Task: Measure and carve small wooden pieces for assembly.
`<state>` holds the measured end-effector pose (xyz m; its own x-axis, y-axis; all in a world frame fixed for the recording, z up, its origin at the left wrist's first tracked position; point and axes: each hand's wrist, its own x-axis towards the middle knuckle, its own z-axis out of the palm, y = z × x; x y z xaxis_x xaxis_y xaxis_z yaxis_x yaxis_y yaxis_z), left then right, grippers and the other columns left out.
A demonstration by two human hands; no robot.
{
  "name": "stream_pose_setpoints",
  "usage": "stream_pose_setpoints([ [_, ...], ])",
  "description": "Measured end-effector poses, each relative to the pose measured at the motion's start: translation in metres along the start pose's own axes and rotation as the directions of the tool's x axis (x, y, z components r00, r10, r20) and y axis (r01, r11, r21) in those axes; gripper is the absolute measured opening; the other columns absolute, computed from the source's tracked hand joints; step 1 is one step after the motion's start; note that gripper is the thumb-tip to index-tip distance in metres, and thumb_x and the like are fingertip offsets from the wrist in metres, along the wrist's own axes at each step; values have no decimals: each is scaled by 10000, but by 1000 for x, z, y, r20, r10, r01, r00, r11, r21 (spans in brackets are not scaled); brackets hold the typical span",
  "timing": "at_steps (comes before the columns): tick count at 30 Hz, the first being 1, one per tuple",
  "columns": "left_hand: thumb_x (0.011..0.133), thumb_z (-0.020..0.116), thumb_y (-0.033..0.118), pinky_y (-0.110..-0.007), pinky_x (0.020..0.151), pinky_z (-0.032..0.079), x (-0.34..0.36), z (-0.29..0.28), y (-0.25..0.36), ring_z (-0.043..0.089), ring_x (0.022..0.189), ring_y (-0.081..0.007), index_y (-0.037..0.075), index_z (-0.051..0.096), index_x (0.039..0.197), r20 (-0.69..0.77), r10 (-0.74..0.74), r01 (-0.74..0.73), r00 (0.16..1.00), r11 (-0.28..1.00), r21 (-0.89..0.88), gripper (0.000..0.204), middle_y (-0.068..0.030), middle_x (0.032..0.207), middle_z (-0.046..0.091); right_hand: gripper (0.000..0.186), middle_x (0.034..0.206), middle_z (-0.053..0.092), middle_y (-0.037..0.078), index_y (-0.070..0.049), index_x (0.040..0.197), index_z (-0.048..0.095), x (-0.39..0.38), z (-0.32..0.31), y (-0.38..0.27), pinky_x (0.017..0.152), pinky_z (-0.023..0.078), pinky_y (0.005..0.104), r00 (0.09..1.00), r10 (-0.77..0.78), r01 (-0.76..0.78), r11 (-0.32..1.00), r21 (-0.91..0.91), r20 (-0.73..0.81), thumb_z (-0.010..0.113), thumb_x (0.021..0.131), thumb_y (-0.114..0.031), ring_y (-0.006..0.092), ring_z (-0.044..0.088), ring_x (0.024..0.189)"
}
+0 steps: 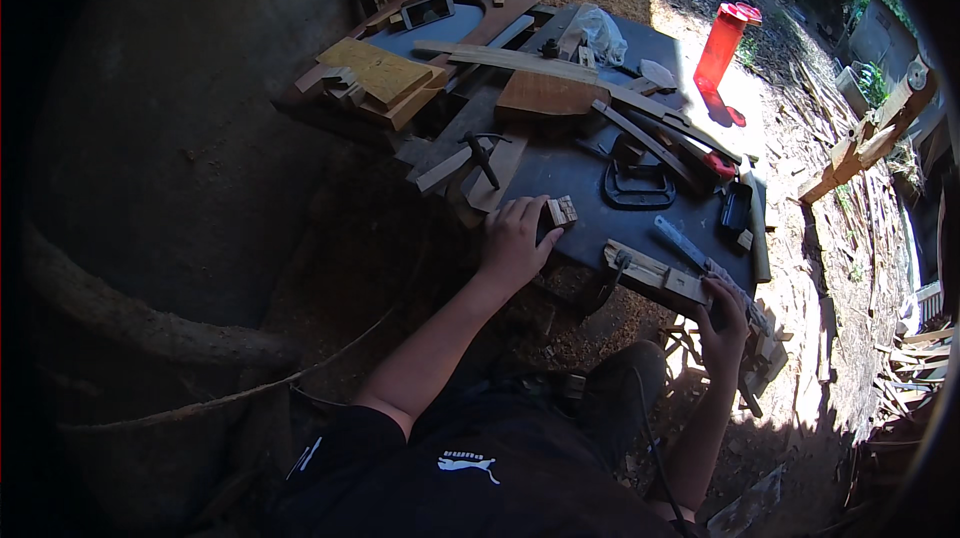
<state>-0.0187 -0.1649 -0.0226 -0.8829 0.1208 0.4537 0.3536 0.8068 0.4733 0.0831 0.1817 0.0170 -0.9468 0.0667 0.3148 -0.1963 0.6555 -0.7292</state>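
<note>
Far left, up and left of the left hand: yellowish rectangular wooden board stack [385,78], small pale notched wood pieces [344,86] on it. Nearer, just above the left hand: black metal T-handled clamp [482,158]. Left hand [513,246]: fingers and thumb closed around 1 small pale wooden block [564,211] with a lined end, at the dark flat tabletop [550,173] edge. Between hands: 1 black metal C-clamp [638,190] lying loose beyond them, and 1 long pale wooden piece [655,273] clamped at the near edge. Right hand [725,323]: half curled at that piece's right end; can't tell if it grips. Just beyond: bluish flat metal strip [680,241]. Looks partway: block separate, notched pieces apparently shaped, long piece secured; remaining cuts can't be counted.
</note>
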Motion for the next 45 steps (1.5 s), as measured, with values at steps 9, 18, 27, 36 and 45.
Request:
stream_pose_setpoints([
  [9, 892, 760, 295, -467, 988, 439, 0, 1, -1, 607, 1140, -333, 40, 591, 1291, 5, 4, -4, 1000, 1000, -6, 503, -126, 1191, 636, 402, 1304, 647, 133, 6, 1240, 676, 0, -1, 0, 1130, 425, 374, 1000, -11, 11, 1000, -9, 4, 682, 844, 75, 267, 586, 1292],
  [18, 895, 756, 304, -472, 997, 434, 0, 0, 0, 606, 1142, -336, 48, 580, 1301, 15, -7, 7, 1000, 1000, -7, 511, -127, 1192, 635, 397, 1290, 656, 129, 1, 1230, 685, -1, 0, 4, 1122, 428, 386, 1000, -10, 11, 1000, 12, -13, 699, 836, 46, 277, 590, 1289],
  [27, 895, 756, 306, -474, 994, 434, 0, 0, 0, 605, 1135, -340, 44, 582, 1295, 3, 6, -6, 1000, 1000, -7, 509, -131, 1182, 633, 399, 1310, 643, 129, 9, 1248, 672, -1, 0, 4, 1123, 434, 370, 1000, -23, 23, 1000, -8, -1, 684, 854, 70, 261, 589, 1290],
  [36, 893, 760, 294, -470, 986, 438, 0, 1, -1, 608, 1129, -337, 41, 583, 1296, -11, 19, -19, 1000, 1000, -10, 508, -134, 1179, 635, 390, 1303, 648, 127, 2, 1240, 680, -1, 0, 2, 1125, 432, 372, 1000, -12, 12, 1000, -10, -4, 688, 855, 61, 263, 589, 1290],
  [45, 898, 755, 295, -467, 1000, 427, -1, 0, 0, 607, 1141, -333, 49, 583, 1302, 5, 2, -2, 1000, 1000, -9, 503, -124, 1192, 637, 385, 1300, 656, 129, 2, 1233, 685, -1, 0, -1, 1122, 431, 375, 1000, -7, 7, 1000, -3, -11, 693, 851, 56, 270, 591, 1287],
])
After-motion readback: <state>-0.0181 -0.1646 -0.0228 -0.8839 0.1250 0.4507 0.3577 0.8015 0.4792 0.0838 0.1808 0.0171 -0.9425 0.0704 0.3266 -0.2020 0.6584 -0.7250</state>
